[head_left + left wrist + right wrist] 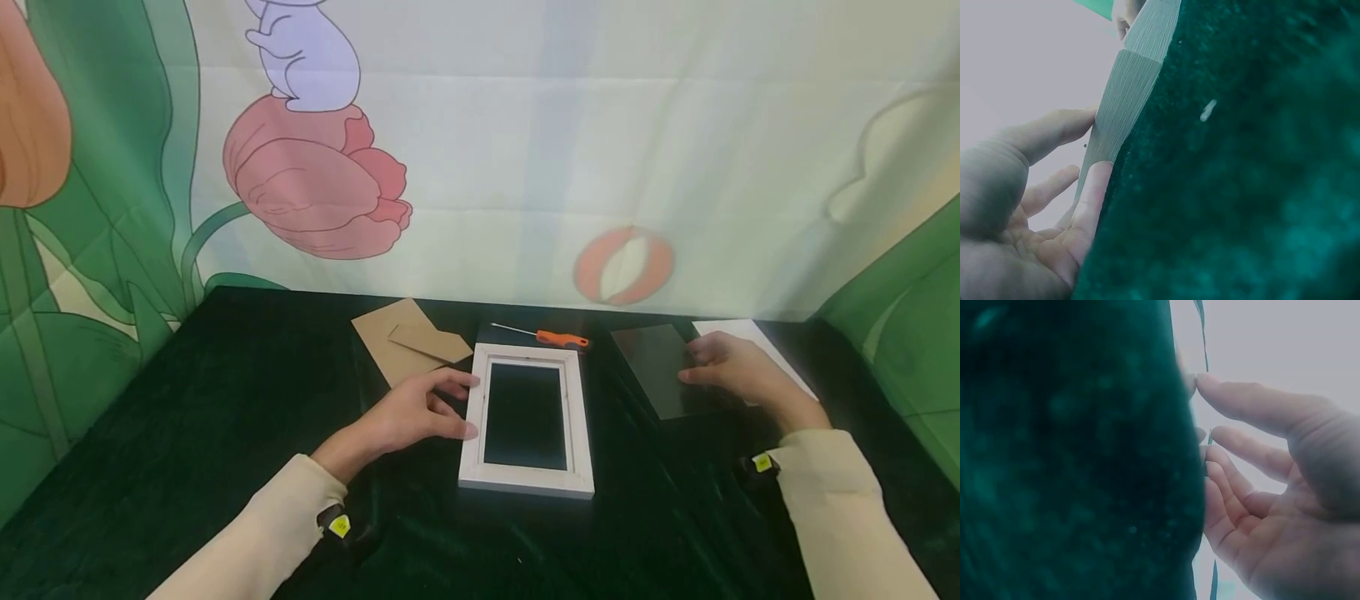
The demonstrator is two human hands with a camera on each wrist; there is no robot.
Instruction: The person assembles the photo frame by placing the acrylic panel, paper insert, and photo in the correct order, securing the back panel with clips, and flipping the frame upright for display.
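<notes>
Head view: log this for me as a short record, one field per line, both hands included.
Frame: white, flat on the dark green cloth, no panel in it
Left grip: touching the frame's left side
Right grip: touching the dark panel; whether it pinches is unclear
Screwdriver: orange handle, beyond the frame
Brown board: left of the screwdriver, smaller brown piece on it
White sheet: partly hidden by right grip
</notes>
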